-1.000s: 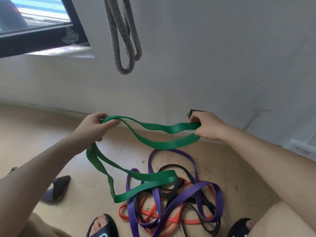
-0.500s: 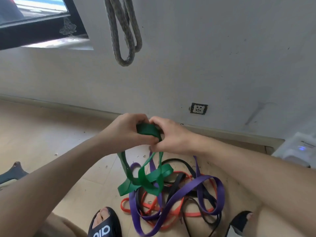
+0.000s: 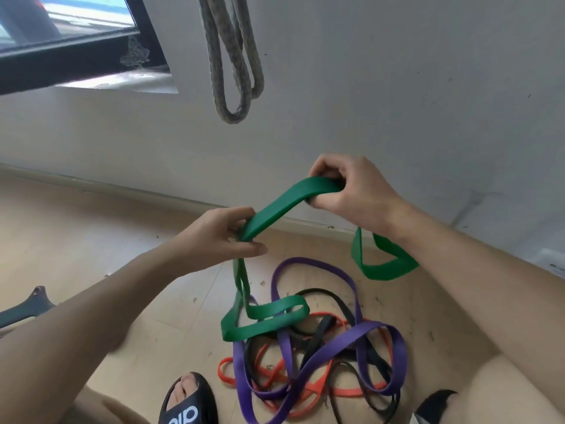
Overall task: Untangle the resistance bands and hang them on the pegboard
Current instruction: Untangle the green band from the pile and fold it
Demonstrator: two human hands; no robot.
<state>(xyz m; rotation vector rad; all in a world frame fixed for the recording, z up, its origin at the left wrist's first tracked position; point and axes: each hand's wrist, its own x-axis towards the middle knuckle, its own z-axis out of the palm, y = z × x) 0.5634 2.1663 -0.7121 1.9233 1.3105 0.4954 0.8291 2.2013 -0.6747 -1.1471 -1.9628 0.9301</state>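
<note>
above the floor pile, both hands' grip pinches the green band (image 3: 284,203), slanting up toward the right hand (image 3: 351,191).

Both hands raised, left (image 3: 220,237) lower, right (image 3: 348,191) higher, fingers curled.

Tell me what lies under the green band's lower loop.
The green band has its lower loop resting on the purple band, with the black band and the orange band beside it; crossings beneath are hidden.

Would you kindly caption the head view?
Both hands, left hand and right hand, grip the green band above tangled bands.
</note>
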